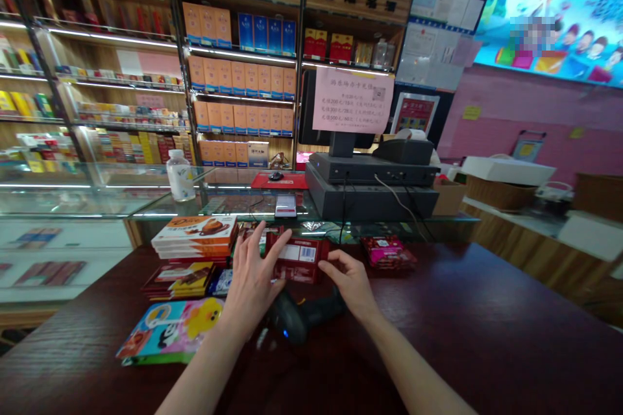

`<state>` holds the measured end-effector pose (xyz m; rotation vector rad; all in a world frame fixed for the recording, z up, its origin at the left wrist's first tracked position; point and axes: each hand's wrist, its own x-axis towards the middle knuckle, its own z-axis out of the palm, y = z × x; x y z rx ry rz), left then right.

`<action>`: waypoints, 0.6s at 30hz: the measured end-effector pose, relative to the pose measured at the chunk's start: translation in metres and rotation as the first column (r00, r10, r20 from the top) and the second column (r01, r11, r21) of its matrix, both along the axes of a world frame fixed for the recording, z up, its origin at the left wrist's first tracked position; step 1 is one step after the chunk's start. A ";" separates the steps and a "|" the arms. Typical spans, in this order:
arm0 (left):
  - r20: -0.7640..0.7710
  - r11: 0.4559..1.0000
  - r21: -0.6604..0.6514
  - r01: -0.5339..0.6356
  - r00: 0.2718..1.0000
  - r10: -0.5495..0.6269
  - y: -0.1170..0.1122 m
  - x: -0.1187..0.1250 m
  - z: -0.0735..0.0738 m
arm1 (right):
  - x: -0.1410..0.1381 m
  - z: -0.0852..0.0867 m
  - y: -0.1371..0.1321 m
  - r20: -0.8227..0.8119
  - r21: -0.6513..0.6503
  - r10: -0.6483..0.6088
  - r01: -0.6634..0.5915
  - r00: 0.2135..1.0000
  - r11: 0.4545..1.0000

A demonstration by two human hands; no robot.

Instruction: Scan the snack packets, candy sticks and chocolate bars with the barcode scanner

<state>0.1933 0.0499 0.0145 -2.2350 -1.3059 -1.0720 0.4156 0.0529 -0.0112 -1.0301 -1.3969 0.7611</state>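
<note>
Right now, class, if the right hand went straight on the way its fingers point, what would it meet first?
Most likely the barcoded dark red packet: the right hand is at the packet's right end, though whether they touch is hard to tell from this view.

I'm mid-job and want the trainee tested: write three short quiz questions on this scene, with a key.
1. Short answer: which hand is at the picture-right end of the barcoded dark red packet?
2. True or false: the handheld scanner lies nearer the camera than that packet.
3. Multiple choice: the small light glowing on the scanner is a) red, b) blue, c) green.

Key:
1. The right hand.
2. True.
3. b) blue.
</note>
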 end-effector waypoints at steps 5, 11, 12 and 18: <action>0.063 0.997 -0.081 0.019 0.998 -0.014 0.005 -0.002 -0.005 | 0.000 0.001 0.001 0.010 0.012 -0.044 0.043 0.999 0.999; 0.289 0.957 -0.219 0.190 0.950 -0.122 0.006 0.000 -0.003 | 0.004 -0.004 0.005 -0.054 -0.017 -0.093 0.092 0.994 0.996; 0.339 0.942 -0.235 0.239 0.929 -0.151 0.007 0.000 -0.002 | 0.005 -0.005 0.006 -0.066 -0.021 -0.106 0.105 0.992 0.994; 0.664 0.843 -0.284 0.457 0.728 -0.170 0.020 -0.004 -0.006 | 0.011 -0.008 0.010 -0.099 -0.019 -0.155 0.154 0.983 0.988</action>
